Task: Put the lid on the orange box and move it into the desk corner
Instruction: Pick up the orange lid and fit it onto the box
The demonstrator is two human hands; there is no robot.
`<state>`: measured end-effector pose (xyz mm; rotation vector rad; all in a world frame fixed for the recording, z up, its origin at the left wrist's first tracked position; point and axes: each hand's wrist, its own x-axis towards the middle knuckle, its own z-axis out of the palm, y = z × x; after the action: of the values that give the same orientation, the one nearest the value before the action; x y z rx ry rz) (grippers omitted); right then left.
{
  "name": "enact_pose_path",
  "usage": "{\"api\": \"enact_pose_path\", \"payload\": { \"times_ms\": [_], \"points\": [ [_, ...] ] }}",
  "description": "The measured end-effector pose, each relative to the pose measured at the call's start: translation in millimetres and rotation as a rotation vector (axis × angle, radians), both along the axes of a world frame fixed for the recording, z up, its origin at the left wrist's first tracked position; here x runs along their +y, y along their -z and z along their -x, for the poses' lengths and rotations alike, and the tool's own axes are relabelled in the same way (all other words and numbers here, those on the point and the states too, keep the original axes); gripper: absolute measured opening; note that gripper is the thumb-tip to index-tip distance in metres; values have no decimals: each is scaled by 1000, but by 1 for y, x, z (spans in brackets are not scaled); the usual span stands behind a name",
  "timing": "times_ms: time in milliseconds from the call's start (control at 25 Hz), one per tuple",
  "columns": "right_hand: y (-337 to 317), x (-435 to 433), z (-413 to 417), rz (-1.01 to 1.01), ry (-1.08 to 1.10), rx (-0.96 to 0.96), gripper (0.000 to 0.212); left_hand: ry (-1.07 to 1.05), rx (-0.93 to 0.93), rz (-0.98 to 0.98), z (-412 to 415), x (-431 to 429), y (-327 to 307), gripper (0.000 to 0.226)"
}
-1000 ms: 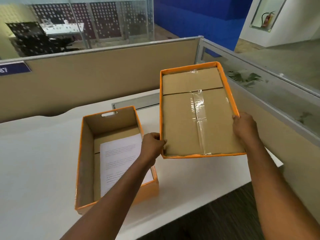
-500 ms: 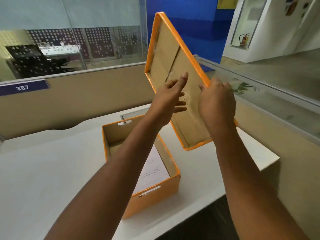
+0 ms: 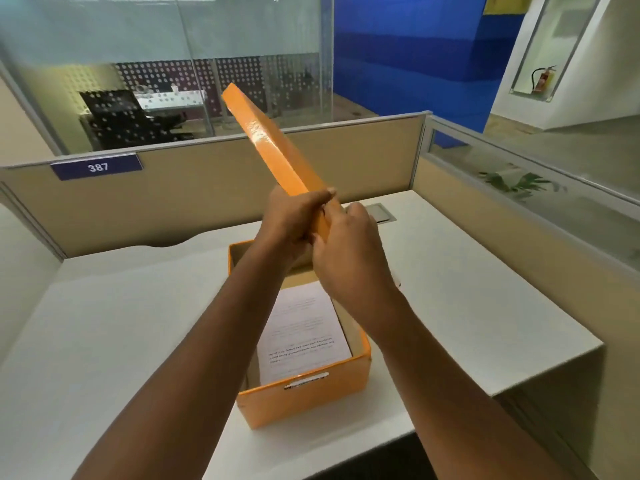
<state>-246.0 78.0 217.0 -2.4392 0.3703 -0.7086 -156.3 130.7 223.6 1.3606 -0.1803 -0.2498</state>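
The orange box (image 3: 304,398) stands open on the white desk (image 3: 467,292), near its front edge, with a printed sheet of paper (image 3: 303,332) lying inside. Above the box I hold the orange lid (image 3: 268,143) on edge, tilted up and away to the left, so only its orange side shows. My left hand (image 3: 294,216) grips the lid's near end from the left. My right hand (image 3: 349,252) closes on the same end from the right. The lid's lower end is hidden behind my hands.
Beige partition walls (image 3: 214,188) enclose the desk at the back and right, forming a corner at the back right. A grey cable hatch (image 3: 381,213) sits in the desk near that corner. A blue sign reading 387 (image 3: 98,167) hangs on the back partition.
The lid has turned from showing its brown inside, raised at the right, to standing edge-on above the box. Both hands came together at its near end.
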Motion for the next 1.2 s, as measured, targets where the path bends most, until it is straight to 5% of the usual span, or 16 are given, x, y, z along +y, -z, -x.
{"api": "enact_pose_path", "payload": {
  "times_ms": [80, 160, 280, 440, 600, 680, 1000, 1200],
  "points": [
    [8, -22, 3, -197, -130, -43, 43, -46, 90, -13, -7, 22, 14, 48],
    [25, -57, -3, -203, -40, -17, 52, -50, 174, -20, -16, 48, 28, 52],
    [63, -108, -15, -242, 134, 359, 73, 34, 265, 95, -19, 82, 54, 48],
    [107, -118, -19, -728, -106, 570, 71, 8, 302, 71, -16, 97, 89, 33],
    [147, -103, -12, -717, 8, 414, 58, -349, 88, -406, -14, 96, 114, 66],
    [169, -94, -8, -709, 12, 414, 60, -357, 50, -503, -6, 100, 137, 71],
    [218, -71, 2, -605, 66, 344, 51, -99, 101, -526, 9, 126, 187, 93],
    [230, -62, -1, -578, 101, 320, 52, -108, 82, -497, 7, 130, 198, 83]
  ]
}}
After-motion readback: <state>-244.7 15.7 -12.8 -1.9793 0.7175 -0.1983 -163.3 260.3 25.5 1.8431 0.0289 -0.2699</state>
